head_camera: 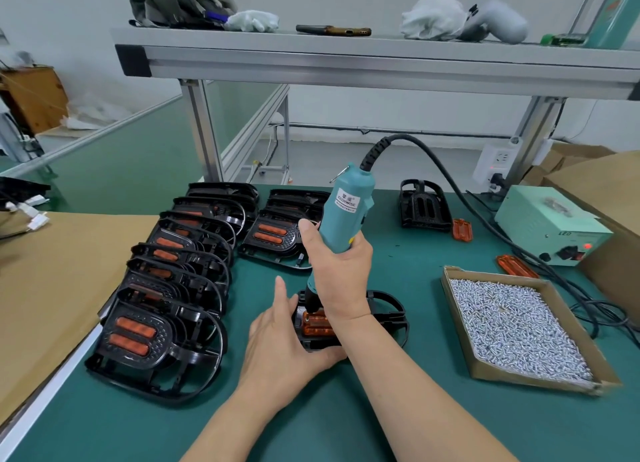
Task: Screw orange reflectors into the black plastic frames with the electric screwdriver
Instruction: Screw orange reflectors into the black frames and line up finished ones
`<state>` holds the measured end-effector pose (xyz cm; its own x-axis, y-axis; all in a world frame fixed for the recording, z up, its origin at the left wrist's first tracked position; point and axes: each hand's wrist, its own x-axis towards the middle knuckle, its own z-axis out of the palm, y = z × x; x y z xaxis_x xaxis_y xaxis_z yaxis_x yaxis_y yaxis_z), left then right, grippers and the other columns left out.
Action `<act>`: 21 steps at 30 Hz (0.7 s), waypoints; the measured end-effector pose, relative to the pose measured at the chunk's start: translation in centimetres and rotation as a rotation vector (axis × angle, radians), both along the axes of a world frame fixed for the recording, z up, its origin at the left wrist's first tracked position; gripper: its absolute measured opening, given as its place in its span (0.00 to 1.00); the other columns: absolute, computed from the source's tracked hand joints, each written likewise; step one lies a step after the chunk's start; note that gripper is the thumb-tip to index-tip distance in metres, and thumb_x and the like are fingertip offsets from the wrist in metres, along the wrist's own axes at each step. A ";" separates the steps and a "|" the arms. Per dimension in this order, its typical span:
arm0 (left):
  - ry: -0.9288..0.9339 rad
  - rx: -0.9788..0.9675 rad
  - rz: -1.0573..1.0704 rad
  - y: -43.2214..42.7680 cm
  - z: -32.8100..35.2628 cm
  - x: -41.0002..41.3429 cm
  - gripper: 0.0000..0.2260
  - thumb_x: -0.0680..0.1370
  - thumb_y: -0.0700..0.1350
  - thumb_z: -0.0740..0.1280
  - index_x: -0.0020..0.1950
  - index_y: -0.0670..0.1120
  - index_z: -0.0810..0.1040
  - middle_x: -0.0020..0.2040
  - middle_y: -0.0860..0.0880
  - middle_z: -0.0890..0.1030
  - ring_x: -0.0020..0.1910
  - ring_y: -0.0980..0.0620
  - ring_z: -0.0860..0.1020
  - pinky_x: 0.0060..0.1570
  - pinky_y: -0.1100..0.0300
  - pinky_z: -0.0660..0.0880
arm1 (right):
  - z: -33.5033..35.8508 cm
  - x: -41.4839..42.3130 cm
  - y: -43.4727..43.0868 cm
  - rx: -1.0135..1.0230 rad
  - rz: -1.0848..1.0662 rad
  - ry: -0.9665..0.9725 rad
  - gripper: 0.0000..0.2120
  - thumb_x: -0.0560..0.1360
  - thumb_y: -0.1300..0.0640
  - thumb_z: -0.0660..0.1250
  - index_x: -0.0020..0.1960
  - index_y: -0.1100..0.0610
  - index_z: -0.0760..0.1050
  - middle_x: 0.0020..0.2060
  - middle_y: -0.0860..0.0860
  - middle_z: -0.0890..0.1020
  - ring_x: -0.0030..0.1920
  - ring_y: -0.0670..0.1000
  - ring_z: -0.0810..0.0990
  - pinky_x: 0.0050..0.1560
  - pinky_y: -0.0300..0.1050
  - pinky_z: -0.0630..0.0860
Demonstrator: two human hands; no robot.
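On the green surface, at lower centre of the frame, one black frame lies flat with one orange reflector seated in it. The left hand holds this frame at its left and near edge, fingers curled under the rim and thumb lifted. The right hand is wrapped around the one teal electric screwdriver, which stands nearly upright with its tip down on the reflector's far end. Its black cable arcs off to the right. To the left, a row of fitted frames lies overlapped. There are seven or eight of them, and the overlap prevents a sure count. Each visible face carries two orange bars. Beside the row's far end sits a shorter stack of about three. One bare frame rests alone at upper centre-right. Two loose reflectors lie on the surface, one just beside that bare frame and the other near the tray. One cardboard tray at right is heaped with silver screws, too many to count. One pale green power box sits behind it.
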<state>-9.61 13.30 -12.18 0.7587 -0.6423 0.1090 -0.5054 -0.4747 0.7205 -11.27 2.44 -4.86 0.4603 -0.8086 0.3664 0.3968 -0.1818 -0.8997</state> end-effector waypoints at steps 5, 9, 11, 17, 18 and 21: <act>-0.018 -0.015 -0.016 0.1 0.1 0.1 0.63 0.57 0.77 0.68 0.82 0.51 0.42 0.69 0.62 0.73 0.71 0.53 0.68 0.70 0.52 0.65 | 0.2 -0.8 0.2 0.005 0.040 -0.027 0.13 0.70 0.46 0.76 0.38 0.51 0.75 0.31 0.46 0.77 0.33 0.47 0.74 0.37 0.43 0.75; -0.010 -0.008 -0.002 0.2 -0.3 0.3 0.63 0.58 0.76 0.70 0.82 0.52 0.42 0.73 0.60 0.69 0.74 0.53 0.64 0.73 0.55 0.61 | 1.1 -1.2 0.3 0.006 0.055 -0.032 0.14 0.71 0.47 0.76 0.38 0.54 0.74 0.31 0.47 0.76 0.34 0.47 0.74 0.37 0.42 0.74; -0.012 -0.004 -0.001 0.1 -0.5 0.4 0.63 0.57 0.76 0.70 0.82 0.53 0.42 0.74 0.60 0.68 0.74 0.53 0.63 0.73 0.55 0.61 | 2.1 -1.4 -0.1 0.014 0.048 -0.058 0.15 0.71 0.47 0.76 0.39 0.56 0.75 0.30 0.49 0.76 0.33 0.48 0.74 0.36 0.42 0.74; -0.022 -0.017 -0.001 0.1 -0.9 0.4 0.63 0.57 0.76 0.69 0.79 0.57 0.35 0.74 0.62 0.68 0.74 0.55 0.62 0.73 0.56 0.59 | 4.4 -2.7 -2.9 0.210 -0.038 -0.181 0.11 0.73 0.51 0.75 0.46 0.53 0.75 0.28 0.48 0.75 0.27 0.47 0.72 0.30 0.39 0.72; -0.026 -0.017 0.004 0.1 -1.0 0.4 0.63 0.56 0.76 0.69 0.80 0.58 0.36 0.74 0.62 0.68 0.73 0.55 0.62 0.73 0.57 0.59 | 4.5 -3.1 -3.6 0.249 -0.063 -0.197 0.11 0.74 0.51 0.74 0.48 0.54 0.74 0.27 0.47 0.75 0.26 0.46 0.71 0.30 0.39 0.72; -0.034 -0.010 0.013 0.2 -1.4 0.5 0.60 0.57 0.76 0.69 0.79 0.60 0.41 0.74 0.62 0.67 0.74 0.54 0.62 0.72 0.57 0.60 | 4.2 -4.5 -5.8 0.339 -0.137 -0.175 0.12 0.78 0.49 0.71 0.49 0.54 0.70 0.26 0.44 0.75 0.26 0.45 0.73 0.28 0.38 0.71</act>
